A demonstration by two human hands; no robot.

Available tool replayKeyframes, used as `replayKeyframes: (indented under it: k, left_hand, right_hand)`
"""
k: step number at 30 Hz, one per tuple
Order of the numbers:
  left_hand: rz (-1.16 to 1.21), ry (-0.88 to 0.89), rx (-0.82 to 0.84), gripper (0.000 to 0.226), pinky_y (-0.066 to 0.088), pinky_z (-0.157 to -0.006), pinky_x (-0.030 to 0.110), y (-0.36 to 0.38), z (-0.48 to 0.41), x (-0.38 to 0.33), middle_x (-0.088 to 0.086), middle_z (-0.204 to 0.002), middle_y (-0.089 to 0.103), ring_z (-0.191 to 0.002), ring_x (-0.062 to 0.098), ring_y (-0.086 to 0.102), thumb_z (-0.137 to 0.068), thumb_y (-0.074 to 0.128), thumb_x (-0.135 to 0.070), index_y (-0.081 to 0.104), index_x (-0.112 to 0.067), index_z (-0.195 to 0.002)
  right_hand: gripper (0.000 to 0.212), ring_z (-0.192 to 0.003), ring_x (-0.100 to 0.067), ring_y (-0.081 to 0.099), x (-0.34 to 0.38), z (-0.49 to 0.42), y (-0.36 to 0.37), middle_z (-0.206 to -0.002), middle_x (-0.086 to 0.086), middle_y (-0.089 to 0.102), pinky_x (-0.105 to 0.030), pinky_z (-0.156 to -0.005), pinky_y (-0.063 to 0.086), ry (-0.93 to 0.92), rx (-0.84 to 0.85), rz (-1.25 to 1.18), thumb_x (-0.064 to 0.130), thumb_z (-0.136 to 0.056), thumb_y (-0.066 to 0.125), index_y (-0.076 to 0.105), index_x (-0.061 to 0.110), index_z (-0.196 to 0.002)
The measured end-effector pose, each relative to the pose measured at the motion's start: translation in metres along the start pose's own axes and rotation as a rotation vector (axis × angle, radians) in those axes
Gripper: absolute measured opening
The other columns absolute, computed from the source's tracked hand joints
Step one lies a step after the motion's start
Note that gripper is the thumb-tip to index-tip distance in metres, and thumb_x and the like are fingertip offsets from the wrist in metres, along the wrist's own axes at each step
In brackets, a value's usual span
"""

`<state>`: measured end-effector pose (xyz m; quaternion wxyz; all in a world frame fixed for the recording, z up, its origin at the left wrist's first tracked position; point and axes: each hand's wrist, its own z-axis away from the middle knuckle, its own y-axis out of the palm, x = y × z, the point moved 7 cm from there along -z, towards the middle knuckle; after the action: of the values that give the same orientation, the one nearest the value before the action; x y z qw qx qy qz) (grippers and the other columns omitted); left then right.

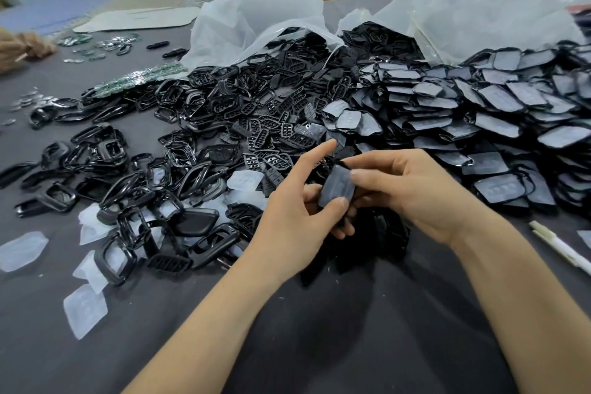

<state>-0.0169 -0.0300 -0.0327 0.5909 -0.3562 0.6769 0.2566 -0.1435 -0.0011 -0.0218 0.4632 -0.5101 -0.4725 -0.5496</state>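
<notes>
Both hands meet over the middle of the grey table around one small black key-fob shell with a clear membrane pad on top. My left hand cups the shell from below, its thumb on the near edge and its index finger stretched out above. My right hand pinches the pad's far edge with thumb and fingertips. A small heap of black parts lies under the hands.
Heaps of black frames, button grids and finished pad-covered shells spread across the table. Two open plastic bags spill parts at the back. Loose clear pads lie at left, a white pen at right.
</notes>
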Motion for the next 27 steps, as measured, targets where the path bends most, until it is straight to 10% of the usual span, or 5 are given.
replayKeyframes:
  k: [27]
  left_hand:
    - [-0.075,-0.043,-0.111,0.026,0.058,-0.061,0.023,-0.002,0.003,0.003,0.0,-0.081,0.074,-0.07,0.016,0.073,-0.095,0.055,-0.002,0.064,-0.026,-0.099]
  right_hand:
    - [0.022,-0.058,-0.013,0.06,-0.006,-0.001,-0.004,-0.069,-0.012,0.068,-0.019,-0.053,0.05,0.042,-0.179,0.121,-0.011,-0.081,0.055,0.073,0.001,-0.08]
